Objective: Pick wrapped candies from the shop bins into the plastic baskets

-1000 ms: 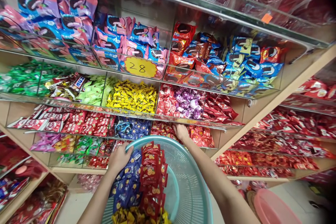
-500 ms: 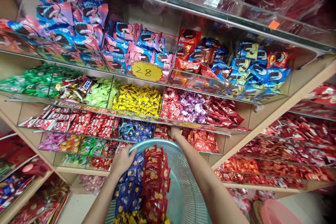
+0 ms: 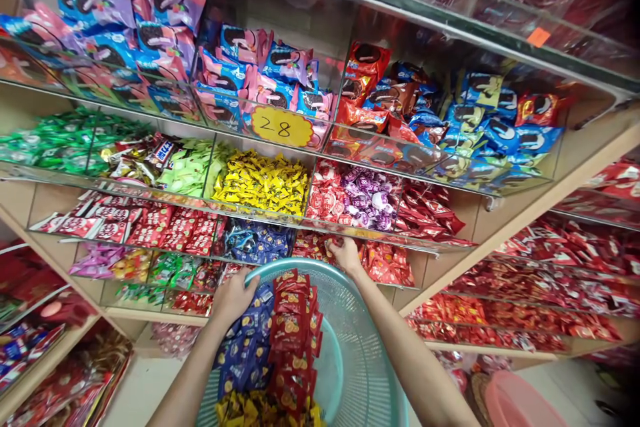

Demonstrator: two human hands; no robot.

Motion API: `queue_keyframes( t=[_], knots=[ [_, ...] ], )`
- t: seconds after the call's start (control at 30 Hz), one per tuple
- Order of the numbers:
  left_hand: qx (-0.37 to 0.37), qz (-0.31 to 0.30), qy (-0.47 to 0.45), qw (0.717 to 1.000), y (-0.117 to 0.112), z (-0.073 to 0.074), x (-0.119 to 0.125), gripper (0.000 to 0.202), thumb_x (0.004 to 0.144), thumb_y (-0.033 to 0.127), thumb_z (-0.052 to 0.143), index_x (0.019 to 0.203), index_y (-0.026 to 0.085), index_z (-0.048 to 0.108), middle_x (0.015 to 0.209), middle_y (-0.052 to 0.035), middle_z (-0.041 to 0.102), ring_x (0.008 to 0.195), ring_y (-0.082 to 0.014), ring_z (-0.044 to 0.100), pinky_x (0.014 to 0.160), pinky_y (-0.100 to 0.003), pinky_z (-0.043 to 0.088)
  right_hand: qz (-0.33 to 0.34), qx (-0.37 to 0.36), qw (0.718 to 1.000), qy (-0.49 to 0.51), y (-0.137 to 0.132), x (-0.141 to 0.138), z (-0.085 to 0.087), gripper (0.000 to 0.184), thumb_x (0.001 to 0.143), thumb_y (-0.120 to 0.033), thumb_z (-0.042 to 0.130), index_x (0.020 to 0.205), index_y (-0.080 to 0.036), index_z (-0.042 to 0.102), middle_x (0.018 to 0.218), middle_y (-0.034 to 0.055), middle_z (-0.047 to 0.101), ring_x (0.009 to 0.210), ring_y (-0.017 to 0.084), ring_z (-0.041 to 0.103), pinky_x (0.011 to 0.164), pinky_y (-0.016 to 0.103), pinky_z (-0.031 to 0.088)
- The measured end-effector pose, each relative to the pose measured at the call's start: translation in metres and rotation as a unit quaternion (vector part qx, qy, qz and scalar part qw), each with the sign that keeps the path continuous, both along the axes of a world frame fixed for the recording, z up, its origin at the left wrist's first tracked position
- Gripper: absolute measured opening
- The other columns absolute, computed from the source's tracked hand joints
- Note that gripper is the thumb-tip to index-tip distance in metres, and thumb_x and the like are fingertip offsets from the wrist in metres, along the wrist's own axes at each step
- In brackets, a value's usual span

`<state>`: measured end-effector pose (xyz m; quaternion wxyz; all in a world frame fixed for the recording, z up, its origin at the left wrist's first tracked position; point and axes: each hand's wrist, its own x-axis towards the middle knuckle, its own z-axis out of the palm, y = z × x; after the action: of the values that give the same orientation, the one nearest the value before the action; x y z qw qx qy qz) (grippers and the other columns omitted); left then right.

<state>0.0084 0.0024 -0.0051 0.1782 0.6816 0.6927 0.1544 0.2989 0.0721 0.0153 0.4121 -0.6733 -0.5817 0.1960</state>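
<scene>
My left hand (image 3: pixel 234 299) is closed on the near-left part of the rim of a round teal plastic basket (image 3: pixel 367 347), thumb over the edge. Inside the basket lie blue candy packets (image 3: pixel 247 347), a stack of red candy packets (image 3: pixel 294 347) with orange pictures, and yellow-wrapped candies (image 3: pixel 245 410) at the bottom. Beyond the basket, my right hand (image 3: pixel 346 256) reaches into a low shelf compartment of red packets (image 3: pixel 313 245). Its fingers are curled together against these packets; what is between the fingertips is hidden.
Glass-fronted shelves hold yellow candies (image 3: pixel 263 180), purple candies (image 3: pixel 367 197) and blue packets (image 3: pixel 257 240). A glass ledge (image 3: pixel 370 233) runs just above my right hand. Higher up hangs a yellow "28" sign (image 3: pixel 281 125). A pink tub (image 3: pixel 520 400) stands at lower right.
My right hand has drawn back slightly toward the basket and to the right, showing more of its back. My left hand keeps the rim. The view has shifted a little.
</scene>
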Motion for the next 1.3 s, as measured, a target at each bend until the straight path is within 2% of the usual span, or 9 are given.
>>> queue_keyframes(
  t=[0.13, 0.2, 0.37, 0.47, 0.63, 0.83, 0.97, 1.17, 1.3],
  knots=[
    [-0.003, 0.003, 0.006, 1.0, 0.0, 0.001, 0.001, 0.039, 0.084, 0.049, 0.032, 0.098, 0.025, 0.058, 0.086, -0.0063, 0.07, 0.079, -0.0246, 0.065, 0.059, -0.028, 0.038, -0.022, 0.047, 0.991, 0.121, -0.036, -0.006, -0.003, 0.041, 0.072, -0.046, 0.054, 0.098, -0.014, 0.053, 0.083, 0.0065, 0.065, 0.07, 0.016, 0.06, 0.064, 0.027, 0.048],
    [-0.002, 0.003, 0.01, 1.0, 0.0, 0.002, 0.001, 0.039, 0.084, 0.049, 0.032, 0.097, 0.024, 0.058, 0.086, -0.0062, 0.07, 0.08, -0.0242, 0.065, 0.059, -0.027, 0.038, -0.03, 0.062, 0.972, 0.224, -0.056, -0.011, -0.002, 0.04, 0.069, -0.046, 0.059, 0.094, -0.016, 0.053, 0.082, 0.0043, 0.065, 0.069, 0.015, 0.06, 0.064, 0.026, 0.049],
    [-0.01, -0.002, 0.01, 1.0, -0.001, 0.006, 0.003, 0.039, 0.084, 0.049, 0.03, 0.099, 0.024, 0.057, 0.086, -0.0061, 0.07, 0.076, -0.0239, 0.064, 0.057, -0.027, 0.037, 0.0, 0.018, 0.855, 0.519, -0.095, -0.03, 0.008, 0.034, 0.059, -0.033, 0.075, 0.087, -0.02, 0.059, 0.081, -0.0008, 0.066, 0.071, 0.012, 0.061, 0.069, 0.025, 0.05],
    [-0.009, -0.002, 0.014, 1.0, -0.002, 0.007, 0.002, 0.039, 0.084, 0.049, 0.029, 0.098, 0.024, 0.057, 0.084, -0.0059, 0.069, 0.073, -0.0237, 0.064, 0.057, -0.028, 0.037, 0.032, -0.036, 0.824, 0.564, -0.109, -0.044, 0.008, 0.036, 0.058, -0.029, 0.077, 0.089, -0.019, 0.061, 0.082, 0.0004, 0.068, 0.069, 0.012, 0.061, 0.067, 0.025, 0.05],
    [0.008, -0.007, 0.016, 1.0, -0.002, 0.004, 0.002, 0.038, 0.085, 0.048, 0.03, 0.098, 0.025, 0.057, 0.084, -0.0054, 0.07, 0.076, -0.0244, 0.064, 0.057, -0.028, 0.037, 0.038, -0.122, 0.806, 0.578, -0.119, -0.065, -0.002, 0.033, 0.055, -0.03, 0.078, 0.081, -0.017, 0.062, 0.071, -0.0014, 0.067, 0.058, 0.01, 0.06, 0.056, 0.021, 0.048],
    [0.014, -0.008, 0.026, 1.0, 0.0, 0.0, 0.001, 0.039, 0.085, 0.049, 0.03, 0.098, 0.024, 0.057, 0.084, -0.006, 0.07, 0.077, -0.0244, 0.064, 0.057, -0.027, 0.037, 0.067, -0.184, 0.749, 0.633, -0.122, -0.071, -0.013, 0.027, 0.058, -0.028, 0.077, 0.077, -0.015, 0.062, 0.076, 0.0036, 0.069, 0.065, 0.012, 0.064, 0.065, 0.023, 0.052],
    [0.008, -0.005, 0.024, 1.0, 0.0, 0.001, 0.001, 0.04, 0.085, 0.049, 0.031, 0.102, 0.025, 0.057, 0.086, -0.0061, 0.07, 0.078, -0.0243, 0.064, 0.059, -0.027, 0.039, 0.031, -0.191, 0.759, 0.622, -0.123, -0.073, -0.019, 0.027, 0.055, -0.025, 0.078, 0.073, -0.015, 0.06, 0.074, 0.0028, 0.068, 0.062, 0.011, 0.064, 0.062, 0.021, 0.052],
    [0.009, -0.009, 0.025, 1.0, 0.0, 0.003, 0.001, 0.04, 0.085, 0.049, 0.031, 0.102, 0.025, 0.057, 0.086, -0.0055, 0.07, 0.078, -0.0243, 0.064, 0.061, -0.027, 0.039, -0.014, -0.158, 0.822, 0.547, -0.123, -0.08, -0.027, 0.03, 0.052, -0.026, 0.075, 0.057, -0.018, 0.047, 0.054, -0.0049, 0.057, 0.051, 0.01, 0.059, 0.055, 0.022, 0.05],
    [0.011, -0.007, 0.024, 1.0, 0.0, 0.004, 0.001, 0.039, 0.084, 0.05, 0.031, 0.101, 0.026, 0.057, 0.085, -0.0051, 0.07, 0.079, -0.0253, 0.064, 0.06, -0.028, 0.038, -0.027, -0.141, 0.877, 0.458, -0.123, -0.081, -0.029, 0.022, 0.058, -0.025, 0.068, 0.055, -0.018, 0.047, 0.045, -0.0068, 0.052, 0.041, 0.007, 0.05, 0.039, 0.016, 0.036]
  ],
)
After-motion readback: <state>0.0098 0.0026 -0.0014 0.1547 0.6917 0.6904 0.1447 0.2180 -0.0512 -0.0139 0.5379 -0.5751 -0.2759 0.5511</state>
